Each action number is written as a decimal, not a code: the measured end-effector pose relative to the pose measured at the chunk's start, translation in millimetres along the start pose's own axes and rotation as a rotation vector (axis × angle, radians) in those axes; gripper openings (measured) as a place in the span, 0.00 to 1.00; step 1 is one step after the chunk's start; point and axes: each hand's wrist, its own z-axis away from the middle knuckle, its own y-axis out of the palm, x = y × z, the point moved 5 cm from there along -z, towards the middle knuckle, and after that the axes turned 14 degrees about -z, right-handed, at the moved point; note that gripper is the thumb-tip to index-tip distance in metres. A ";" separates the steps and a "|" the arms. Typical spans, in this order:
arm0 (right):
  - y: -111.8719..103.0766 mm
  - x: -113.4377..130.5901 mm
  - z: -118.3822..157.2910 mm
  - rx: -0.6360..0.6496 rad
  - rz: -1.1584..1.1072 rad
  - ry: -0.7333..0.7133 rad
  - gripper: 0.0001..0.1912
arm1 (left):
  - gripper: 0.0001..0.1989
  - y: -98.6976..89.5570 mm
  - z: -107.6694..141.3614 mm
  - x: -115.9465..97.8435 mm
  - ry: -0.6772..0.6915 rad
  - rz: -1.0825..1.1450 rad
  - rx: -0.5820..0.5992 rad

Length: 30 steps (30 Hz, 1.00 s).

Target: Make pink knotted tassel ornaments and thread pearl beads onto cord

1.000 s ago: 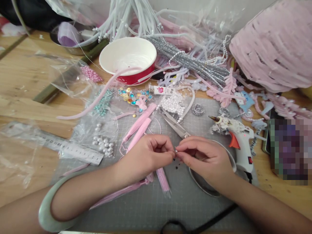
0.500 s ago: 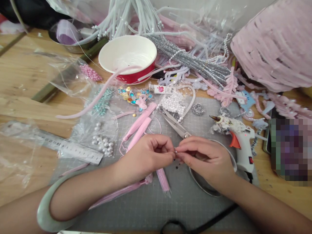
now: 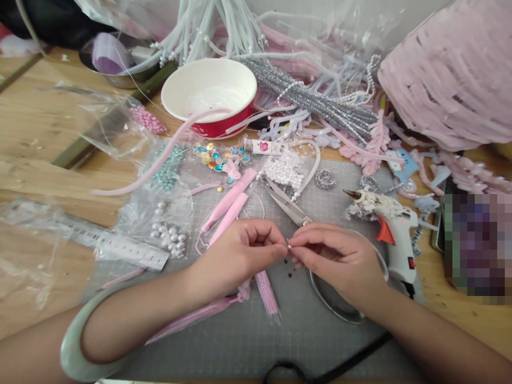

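Observation:
Over the grey cutting mat (image 3: 320, 341) my left hand (image 3: 250, 248) and my right hand (image 3: 338, 261) meet fingertip to fingertip. Both pinch a tiny pale, shiny bead (image 3: 289, 247); whether a thread or wire runs through it is too small to tell. Scissors (image 3: 290, 207) lie beneath my right hand, their blades pointing away to the upper left and the handles partly covered. Pink tassels (image 3: 230, 213) lie under and beside my left hand, with another pink tassel (image 3: 266, 298) just below it.
A glue gun (image 3: 394, 224) stands right of my right hand. Beyond are white beads (image 3: 284, 170), a lighter (image 3: 264, 146), a red-and-white bowl (image 3: 248, 109) and silver pipe cleaners (image 3: 312, 98). A steel ruler (image 3: 120, 248) and bagged pearls (image 3: 172, 237) lie left.
My fingertips have shifted slightly around the tiny bead, which shows a little more clearly between them. Everything else on the mat stays in place.

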 end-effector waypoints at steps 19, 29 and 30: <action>-1.4 -1.5 1.2 -0.020 0.011 -0.021 0.05 | 0.09 0.2 1.3 6.4 -0.124 0.025 -0.018; -0.3 -6.0 1.2 -0.042 -0.102 0.070 0.04 | 0.13 -0.9 3.8 -1.4 0.008 -0.084 -0.005; -0.3 -6.4 1.4 -0.042 -0.102 0.074 0.04 | 0.13 -1.3 4.1 -1.4 0.010 -0.088 -0.005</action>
